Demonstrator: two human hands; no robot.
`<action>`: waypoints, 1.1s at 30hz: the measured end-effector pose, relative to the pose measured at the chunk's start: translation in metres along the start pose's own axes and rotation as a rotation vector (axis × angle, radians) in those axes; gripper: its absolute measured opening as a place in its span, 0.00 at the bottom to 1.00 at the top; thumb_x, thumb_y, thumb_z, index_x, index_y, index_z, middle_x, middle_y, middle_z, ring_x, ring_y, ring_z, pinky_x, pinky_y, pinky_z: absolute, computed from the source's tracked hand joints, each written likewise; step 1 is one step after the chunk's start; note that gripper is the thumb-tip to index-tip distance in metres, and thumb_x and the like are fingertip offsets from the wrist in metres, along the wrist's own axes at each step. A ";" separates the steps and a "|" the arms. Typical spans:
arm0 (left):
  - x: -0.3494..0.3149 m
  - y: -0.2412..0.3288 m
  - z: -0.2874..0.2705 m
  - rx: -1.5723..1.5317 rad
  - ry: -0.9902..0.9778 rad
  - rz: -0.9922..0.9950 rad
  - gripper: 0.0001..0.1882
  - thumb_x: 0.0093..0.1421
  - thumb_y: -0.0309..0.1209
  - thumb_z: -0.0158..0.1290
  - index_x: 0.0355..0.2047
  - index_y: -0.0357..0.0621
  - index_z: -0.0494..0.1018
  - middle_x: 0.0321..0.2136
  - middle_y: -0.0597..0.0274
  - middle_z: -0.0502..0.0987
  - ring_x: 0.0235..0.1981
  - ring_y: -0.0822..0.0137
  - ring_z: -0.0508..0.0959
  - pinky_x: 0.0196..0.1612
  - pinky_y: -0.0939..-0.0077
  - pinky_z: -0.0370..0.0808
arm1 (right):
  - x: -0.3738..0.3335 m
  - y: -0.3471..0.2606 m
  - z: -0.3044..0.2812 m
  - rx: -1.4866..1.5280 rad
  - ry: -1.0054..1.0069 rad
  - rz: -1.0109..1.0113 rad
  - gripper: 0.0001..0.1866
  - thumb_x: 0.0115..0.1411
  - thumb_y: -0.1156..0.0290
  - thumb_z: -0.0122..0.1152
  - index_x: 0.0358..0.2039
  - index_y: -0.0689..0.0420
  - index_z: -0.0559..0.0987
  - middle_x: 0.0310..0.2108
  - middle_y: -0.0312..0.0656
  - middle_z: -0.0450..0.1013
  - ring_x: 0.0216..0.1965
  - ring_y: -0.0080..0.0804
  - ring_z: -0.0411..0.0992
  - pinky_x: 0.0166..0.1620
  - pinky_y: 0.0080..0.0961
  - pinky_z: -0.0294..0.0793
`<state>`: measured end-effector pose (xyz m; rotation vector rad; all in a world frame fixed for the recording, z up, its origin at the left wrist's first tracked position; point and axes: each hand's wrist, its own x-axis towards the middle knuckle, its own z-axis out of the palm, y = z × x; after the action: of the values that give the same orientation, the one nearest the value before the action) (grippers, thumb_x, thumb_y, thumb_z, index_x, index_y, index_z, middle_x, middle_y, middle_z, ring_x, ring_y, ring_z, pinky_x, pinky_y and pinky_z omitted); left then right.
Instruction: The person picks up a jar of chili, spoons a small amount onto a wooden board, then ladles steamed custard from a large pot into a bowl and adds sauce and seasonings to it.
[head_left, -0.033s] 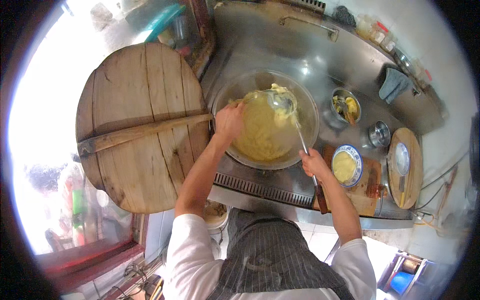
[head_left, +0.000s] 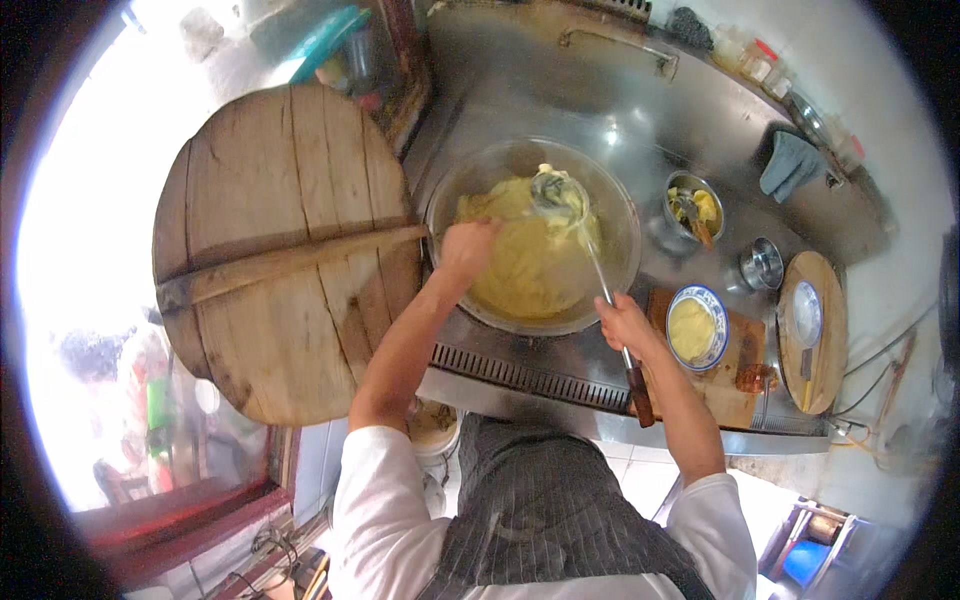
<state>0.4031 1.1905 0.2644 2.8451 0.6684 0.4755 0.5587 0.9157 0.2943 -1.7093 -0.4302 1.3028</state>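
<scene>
While the right hand [head_left: 622,325] curls its fingers round the long-handled ladle [head_left: 599,265], the head view shows the left hand [head_left: 468,250] slightly lower and further right than earlier, fingers bent; I cannot tell whether they pinch anything. The ladle dips into yellow mash [head_left: 520,270] inside the wide metal basin [head_left: 618,213]. The wooden lid [head_left: 260,200] crowds its left rim; open steel counter [head_left: 680,268] lies rightward.

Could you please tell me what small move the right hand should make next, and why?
I would probably have the right hand draw the ladle gently nearer: it already grips the shaft, the ladle's head is toward the pot's far side, and yellow mash lies spread on the near side.
</scene>
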 end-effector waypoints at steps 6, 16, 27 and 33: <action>-0.025 0.010 0.035 -0.239 -0.075 -0.582 0.15 0.63 0.32 0.40 0.38 0.38 0.75 0.31 0.45 0.78 0.32 0.46 0.78 0.34 0.55 0.75 | 0.002 -0.007 0.014 0.066 -0.075 -0.057 0.14 0.66 0.61 0.48 0.26 0.50 0.60 0.13 0.30 0.57 0.09 0.17 0.53 0.10 0.19 0.52; -0.089 0.082 0.070 -1.952 -0.420 -0.972 0.11 0.68 0.31 0.40 0.39 0.39 0.72 0.17 0.72 0.66 0.15 0.78 0.59 0.16 0.81 0.56 | 0.052 0.098 0.020 -0.992 0.399 -0.469 0.20 0.62 0.58 0.53 0.42 0.64 0.69 0.19 0.43 0.66 0.15 0.33 0.67 0.15 0.32 0.65; -0.058 0.086 0.152 -0.375 0.084 -0.434 0.07 0.55 0.23 0.45 0.31 0.34 0.72 0.20 0.44 0.74 0.22 0.46 0.75 0.26 0.57 0.71 | 0.012 0.050 0.062 -0.379 0.195 0.084 0.18 0.62 0.60 0.53 0.37 0.65 0.66 0.16 0.44 0.66 0.10 0.35 0.65 0.15 0.35 0.66; -0.068 0.090 0.057 -0.522 0.135 -0.616 0.06 0.54 0.24 0.48 0.31 0.34 0.72 0.23 0.40 0.75 0.27 0.40 0.76 0.28 0.53 0.70 | 0.038 0.079 0.031 -0.318 0.231 0.060 0.17 0.64 0.59 0.50 0.32 0.62 0.66 0.14 0.42 0.64 0.08 0.35 0.64 0.13 0.34 0.63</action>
<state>0.4011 1.0738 0.2155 2.0052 1.1815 0.6178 0.5264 0.9157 0.2072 -2.1259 -0.4711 1.1040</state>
